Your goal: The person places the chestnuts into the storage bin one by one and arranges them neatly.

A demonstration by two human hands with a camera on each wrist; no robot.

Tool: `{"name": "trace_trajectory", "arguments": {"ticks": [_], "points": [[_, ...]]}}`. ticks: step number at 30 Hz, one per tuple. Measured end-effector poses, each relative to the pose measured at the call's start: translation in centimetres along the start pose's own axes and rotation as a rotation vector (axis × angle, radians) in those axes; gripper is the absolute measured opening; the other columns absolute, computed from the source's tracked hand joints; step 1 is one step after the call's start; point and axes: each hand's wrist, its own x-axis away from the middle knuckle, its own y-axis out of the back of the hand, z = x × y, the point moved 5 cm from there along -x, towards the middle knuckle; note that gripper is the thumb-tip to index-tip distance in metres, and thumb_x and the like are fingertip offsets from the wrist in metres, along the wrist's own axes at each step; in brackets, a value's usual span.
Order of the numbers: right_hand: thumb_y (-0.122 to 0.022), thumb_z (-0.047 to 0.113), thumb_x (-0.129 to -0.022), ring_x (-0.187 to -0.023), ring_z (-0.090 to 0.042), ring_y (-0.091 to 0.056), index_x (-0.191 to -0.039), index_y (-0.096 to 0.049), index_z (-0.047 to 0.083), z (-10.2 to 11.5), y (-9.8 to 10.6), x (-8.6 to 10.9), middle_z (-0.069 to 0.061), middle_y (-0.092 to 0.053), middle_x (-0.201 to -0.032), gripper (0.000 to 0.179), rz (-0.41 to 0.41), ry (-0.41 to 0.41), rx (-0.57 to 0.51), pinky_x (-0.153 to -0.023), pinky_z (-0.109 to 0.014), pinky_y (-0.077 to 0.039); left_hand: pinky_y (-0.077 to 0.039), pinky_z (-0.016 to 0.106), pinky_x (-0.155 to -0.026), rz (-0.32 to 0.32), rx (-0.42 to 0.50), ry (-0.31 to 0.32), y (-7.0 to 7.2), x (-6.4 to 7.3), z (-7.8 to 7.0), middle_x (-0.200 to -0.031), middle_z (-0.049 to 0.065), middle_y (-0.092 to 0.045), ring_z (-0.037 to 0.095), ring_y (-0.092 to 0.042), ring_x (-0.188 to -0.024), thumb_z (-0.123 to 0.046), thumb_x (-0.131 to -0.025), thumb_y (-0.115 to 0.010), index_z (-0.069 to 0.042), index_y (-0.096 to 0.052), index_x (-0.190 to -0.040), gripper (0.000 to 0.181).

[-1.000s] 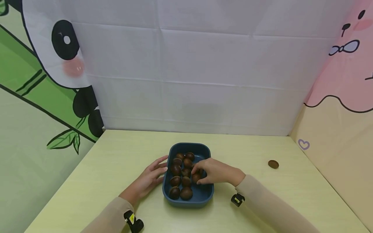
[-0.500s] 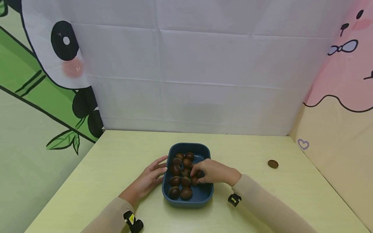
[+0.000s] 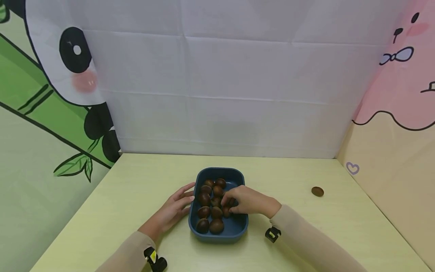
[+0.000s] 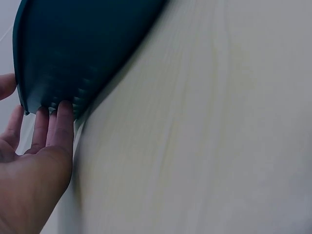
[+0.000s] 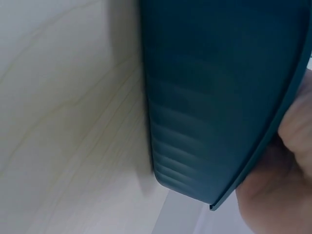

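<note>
A dark blue rectangular box (image 3: pixel 220 239) stands on the table with several brown chestnuts (image 3: pixel 216 226) in it, mostly along its left and middle. My left hand (image 3: pixel 168 215) rests against the box's left side, fingers extended; in the left wrist view its fingertips (image 4: pixel 64 109) touch the outer wall. My right hand (image 3: pixel 249 201) reaches over the right rim, thumb and fingers pinching a chestnut (image 3: pixel 226 212) inside the box. The right wrist view shows only part of this hand (image 5: pixel 278 185) beyond the rim, with the fingertips hidden behind the wall.
A flat brown oval piece (image 3: pixel 317 191) lies on the pale yellow table (image 3: pixel 278 170) at the right. A white cloth (image 3: pixel 234 87) hangs behind the table's back edge. Printed panels with cartoon figures flank both sides.
Over the last second my right hand has shifted slightly left, drawing the pinched chestnut toward the middle row. My left hand stays against the box. The whole view has drifted a little.
</note>
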Motion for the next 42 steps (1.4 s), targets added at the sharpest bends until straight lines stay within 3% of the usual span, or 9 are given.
{"name": "trace_trajectory", "arguments": {"ticks": [7, 11, 16, 29, 37, 42], "points": [[-0.072, 0.01, -0.093, -0.098, -0.014, -0.064, -0.115, -0.071, 0.009, -0.1, 0.9, 0.4, -0.001, -0.07, -0.111, 0.023, -0.062, 0.026, 0.016, -0.085, -0.031, -0.054, -0.043, 0.041, -0.106, 0.005, 0.002, 0.006, -0.1, 0.1, 0.0, -0.154, 0.023, -0.033, 0.025, -0.05, -0.128, -0.016, -0.104, -0.054, -0.012, -0.027, -0.159, 0.061], [-0.069, 0.009, -0.095, -0.101, -0.019, -0.065, -0.117, -0.069, 0.007, -0.3, 2.5, 1.2, -0.004, -0.069, -0.112, 0.023, -0.144, 0.052, 0.001, -0.084, -0.04, -0.055, -0.043, 0.04, -0.105, 0.002, -0.002, 0.004, 0.0, 0.1, -0.1, -0.153, 0.023, -0.033, 0.025, -0.05, -0.128, -0.016, -0.104, -0.054, -0.012, -0.027, -0.159, 0.061], [-0.069, 0.009, -0.095, -0.101, -0.019, -0.066, -0.118, -0.068, 0.009, -1.7, 4.8, 3.0, -0.002, -0.069, -0.113, 0.023, -0.262, 0.029, 0.015, -0.086, -0.038, -0.054, -0.043, 0.041, -0.104, -0.001, -0.008, -0.005, -0.1, 0.0, -0.3, -0.153, 0.024, -0.033, 0.025, -0.05, -0.128, -0.016, -0.104, -0.055, -0.012, -0.027, -0.159, 0.062], [-0.068, 0.011, -0.096, -0.1, -0.02, -0.065, -0.118, -0.069, 0.013, -8.8, 7.6, 10.3, -0.005, -0.069, -0.114, 0.022, -0.367, -0.233, 0.035, -0.089, -0.049, -0.051, -0.043, 0.041, -0.105, -0.014, -0.011, 0.005, -0.1, 0.0, -0.2, -0.152, 0.023, -0.035, 0.026, -0.051, -0.128, -0.016, -0.104, -0.055, -0.012, -0.028, -0.158, 0.061], [-0.066, 0.01, -0.096, -0.105, -0.035, -0.062, -0.118, -0.069, 0.003, -13.9, 8.3, 16.7, -0.015, -0.068, -0.117, 0.024, -0.447, -0.41, 0.052, -0.089, -0.058, -0.049, -0.043, 0.042, -0.106, -0.016, -0.011, 0.004, 0.0, 0.0, -0.1, -0.153, 0.023, -0.035, 0.026, -0.05, -0.128, -0.016, -0.104, -0.056, -0.012, -0.028, -0.158, 0.062], [-0.066, 0.018, -0.097, -0.114, -0.047, -0.055, -0.123, -0.067, 0.0, -17.1, 8.2, 20.5, -0.026, -0.061, -0.127, 0.031, -0.479, -0.554, 0.042, -0.09, -0.062, -0.045, -0.04, 0.044, -0.108, 0.001, -0.031, 0.004, 0.0, 0.0, -0.2, -0.154, 0.023, -0.033, 0.028, -0.047, -0.132, -0.018, -0.104, -0.056, -0.013, -0.027, -0.159, 0.062]]}}
